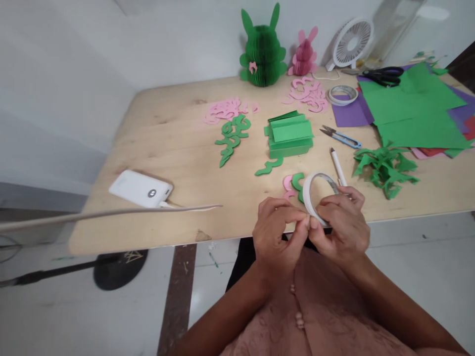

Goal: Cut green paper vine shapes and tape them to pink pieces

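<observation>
My right hand (343,222) is closed around a roll of white tape (308,190), which stands on edge over the table's front edge. With thumb and finger pinched together, my left hand (278,230) meets the right fingertips at the roll's lower side. It appears to grip the end of the tape, though the fingertips hide most of it. Just left of the roll lie a curved green paper piece (297,184) and a pink one (288,186). Behind them sits a stack of folded green paper (290,133). A white pen (338,166) lies beyond my right hand.
Blue-handled thread snips (341,137), green scraps (386,168), another tape roll (342,95) and coloured sheets (415,109) with black scissors (382,75) are at right. Green and pink paper rabbits (262,57) and a fan (352,43) stand behind. A white power bank (141,188) lies left.
</observation>
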`<state>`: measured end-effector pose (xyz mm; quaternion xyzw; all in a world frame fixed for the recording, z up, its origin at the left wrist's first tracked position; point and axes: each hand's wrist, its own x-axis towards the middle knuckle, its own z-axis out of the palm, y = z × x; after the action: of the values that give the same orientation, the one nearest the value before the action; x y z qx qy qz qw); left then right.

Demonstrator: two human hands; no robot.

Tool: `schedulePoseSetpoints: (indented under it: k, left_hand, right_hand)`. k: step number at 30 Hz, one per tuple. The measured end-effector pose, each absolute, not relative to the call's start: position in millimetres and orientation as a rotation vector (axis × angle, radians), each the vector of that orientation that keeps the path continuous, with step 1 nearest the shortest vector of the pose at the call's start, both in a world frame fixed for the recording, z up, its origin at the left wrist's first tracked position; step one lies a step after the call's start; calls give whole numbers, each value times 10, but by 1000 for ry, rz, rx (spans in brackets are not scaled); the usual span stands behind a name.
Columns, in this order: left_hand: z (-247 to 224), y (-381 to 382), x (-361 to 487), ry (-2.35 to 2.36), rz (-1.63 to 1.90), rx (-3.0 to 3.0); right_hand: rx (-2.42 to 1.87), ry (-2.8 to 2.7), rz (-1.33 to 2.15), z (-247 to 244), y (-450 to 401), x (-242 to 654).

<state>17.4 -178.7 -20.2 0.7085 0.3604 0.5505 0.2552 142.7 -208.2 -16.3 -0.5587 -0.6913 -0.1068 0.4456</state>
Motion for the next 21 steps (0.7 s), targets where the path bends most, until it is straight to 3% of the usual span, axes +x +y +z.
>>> schedulePoseSetpoints:
  k: [21]
  left_hand:
    - [-251, -1834, 156, 1161, 1418, 1818]
  right_hand:
    - [-1401, -1673, -284, -198, -2119, 1376]
